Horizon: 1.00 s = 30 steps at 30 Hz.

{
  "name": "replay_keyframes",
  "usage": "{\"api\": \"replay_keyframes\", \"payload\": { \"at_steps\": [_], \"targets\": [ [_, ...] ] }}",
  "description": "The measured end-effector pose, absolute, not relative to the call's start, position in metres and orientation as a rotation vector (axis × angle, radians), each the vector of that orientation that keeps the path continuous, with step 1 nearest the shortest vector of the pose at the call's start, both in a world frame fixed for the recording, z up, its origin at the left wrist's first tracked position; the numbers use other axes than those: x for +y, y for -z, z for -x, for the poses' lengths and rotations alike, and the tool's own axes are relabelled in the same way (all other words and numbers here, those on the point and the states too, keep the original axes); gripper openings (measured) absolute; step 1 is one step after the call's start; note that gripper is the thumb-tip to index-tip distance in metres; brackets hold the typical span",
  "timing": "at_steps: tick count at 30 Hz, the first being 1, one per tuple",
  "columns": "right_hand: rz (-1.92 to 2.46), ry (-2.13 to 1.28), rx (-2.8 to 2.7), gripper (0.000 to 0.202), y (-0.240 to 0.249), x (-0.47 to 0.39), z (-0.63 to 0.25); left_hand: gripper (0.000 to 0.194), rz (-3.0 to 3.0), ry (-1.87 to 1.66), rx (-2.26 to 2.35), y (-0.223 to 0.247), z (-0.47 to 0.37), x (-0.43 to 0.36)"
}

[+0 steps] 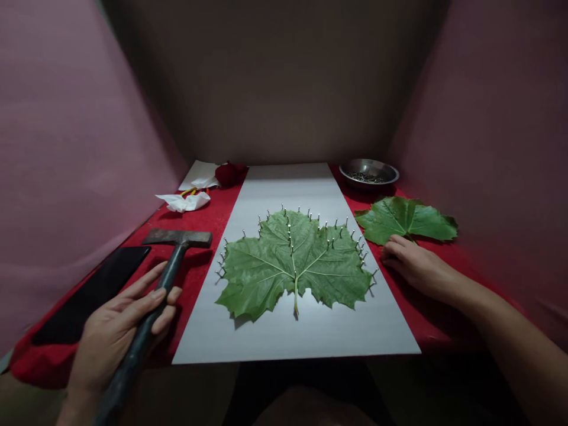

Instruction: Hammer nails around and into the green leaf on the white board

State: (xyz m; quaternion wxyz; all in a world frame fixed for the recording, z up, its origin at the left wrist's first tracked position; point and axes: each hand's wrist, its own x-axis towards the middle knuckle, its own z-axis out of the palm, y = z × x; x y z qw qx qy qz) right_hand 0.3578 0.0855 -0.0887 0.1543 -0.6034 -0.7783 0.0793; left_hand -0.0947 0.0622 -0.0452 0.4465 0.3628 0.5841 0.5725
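My left hand point(128, 322) grips the dark handle of a hammer point(171, 269), its metal head raised at the left of the board. A large green leaf point(261, 278) lies flat on the white board point(284, 340), stem towards me. Several nails point(290, 234) stand upright around its upper and side edges and along the middle vein; the lower edge has none. My right hand point(410, 266) rests on the red cloth at the right, fingers curled under, close to the stem of a second green leaf point(403, 219). Whatever those fingers hold, if anything, is hidden.
A metal bowl point(369, 174) with nails stands at the back right. On the red cloth point(177, 222) at the left lie a black flat object point(93, 296), crumpled white tissue point(184, 202) and a dark red thing point(228, 174). Pink walls point(66, 118) rise on both sides.
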Motion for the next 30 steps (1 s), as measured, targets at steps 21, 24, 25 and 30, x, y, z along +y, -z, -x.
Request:
{"api": "replay_keyframes", "payload": {
  "at_steps": [21,24,25,30],
  "targets": [
    [1.279,-0.331,-1.863,0.022,0.08,0.146,-0.311,0.05,-2.019,-0.742,1.26,-0.008,-0.044,0.059],
    [1.293,-0.36,-1.872,0.022,0.082,0.146,-0.309,0.056,-2.181,-0.951,1.317,-0.01,-0.046,0.057],
    [1.297,-0.356,-1.875,0.022,0.083,0.146,-0.307,0.056,-2.195,-0.942,1.324,-0.009,-0.047,0.058],
    [1.276,-0.354,-1.872,0.021,0.086,0.144,-0.301,0.051,-2.088,-0.552,1.34,0.002,-0.06,0.075]
  ]
}}
